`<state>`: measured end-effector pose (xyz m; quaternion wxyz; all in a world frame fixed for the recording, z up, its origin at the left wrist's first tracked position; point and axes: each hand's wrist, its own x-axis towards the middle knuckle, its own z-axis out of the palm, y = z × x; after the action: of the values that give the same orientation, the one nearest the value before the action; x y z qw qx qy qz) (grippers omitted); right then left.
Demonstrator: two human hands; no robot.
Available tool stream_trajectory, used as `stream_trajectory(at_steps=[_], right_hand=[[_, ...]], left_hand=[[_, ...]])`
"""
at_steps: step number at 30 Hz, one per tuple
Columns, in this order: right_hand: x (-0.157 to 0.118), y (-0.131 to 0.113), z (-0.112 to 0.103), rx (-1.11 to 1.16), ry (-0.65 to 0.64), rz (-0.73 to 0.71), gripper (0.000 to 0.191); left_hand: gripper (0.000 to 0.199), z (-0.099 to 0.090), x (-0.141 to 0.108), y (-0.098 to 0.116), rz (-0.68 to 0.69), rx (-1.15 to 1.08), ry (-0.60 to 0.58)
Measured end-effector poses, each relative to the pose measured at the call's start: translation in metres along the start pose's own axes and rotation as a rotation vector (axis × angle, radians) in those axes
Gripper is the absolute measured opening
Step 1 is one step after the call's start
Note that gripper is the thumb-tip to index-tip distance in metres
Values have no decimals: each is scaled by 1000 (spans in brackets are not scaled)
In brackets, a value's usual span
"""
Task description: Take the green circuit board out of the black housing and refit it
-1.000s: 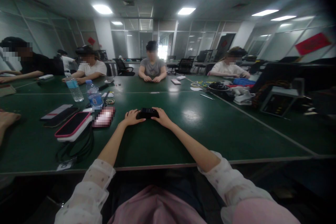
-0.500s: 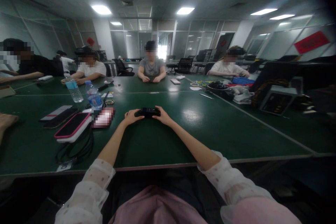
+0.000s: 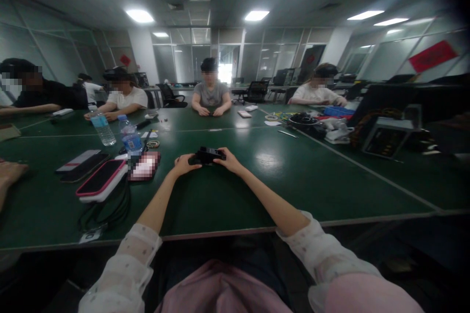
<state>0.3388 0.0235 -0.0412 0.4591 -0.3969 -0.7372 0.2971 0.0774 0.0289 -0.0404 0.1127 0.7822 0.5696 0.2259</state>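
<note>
A small black boxy object [image 3: 208,154] is between my two hands, just over the green table [image 3: 293,190]. Its exact kind is too dark to make out; a raised part shows at its left end. My left hand [image 3: 186,164] grips that left end, thumb along the near side. Around the right end my right hand [image 3: 229,160] is closed, thumb toward me and fingers behind. The undersides of the object and some fingertips are hidden.
To the left are a pink-edged phone [image 3: 103,176] on a white block, a dark phone [image 3: 85,167], black cables [image 3: 106,210] and two water bottles [image 3: 131,136]. A pen [image 3: 288,134] and a cluttered pile [image 3: 312,124] lie right. Several people sit around the table.
The black object has turned in my hands; its left end now sits higher and shows a raised part. Both hands stay in nearly the same place.
</note>
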Motion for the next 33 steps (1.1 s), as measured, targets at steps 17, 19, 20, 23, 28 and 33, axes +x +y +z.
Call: stream_trajectory(at_steps=[17, 19, 20, 23, 28, 33], right_hand=[[6, 20, -26, -395, 386, 210, 49], [4, 21, -25, -471, 366, 261, 50], [3, 20, -25, -509, 349, 283, 50], [0, 18, -22, -607, 305, 317, 50], [-2, 14, -19, -643, 313, 305, 56], [-1, 15, -18, -628, 371, 274, 58]], left_hand=[[62, 8, 3, -9, 19, 51, -8], [61, 8, 3, -9, 23, 49, -4], [61, 8, 3, -9, 24, 49, -5], [61, 8, 4, -10, 17, 50, -4], [63, 9, 5, -10, 10, 53, 2], [61, 8, 4, -9, 0, 48, 0]])
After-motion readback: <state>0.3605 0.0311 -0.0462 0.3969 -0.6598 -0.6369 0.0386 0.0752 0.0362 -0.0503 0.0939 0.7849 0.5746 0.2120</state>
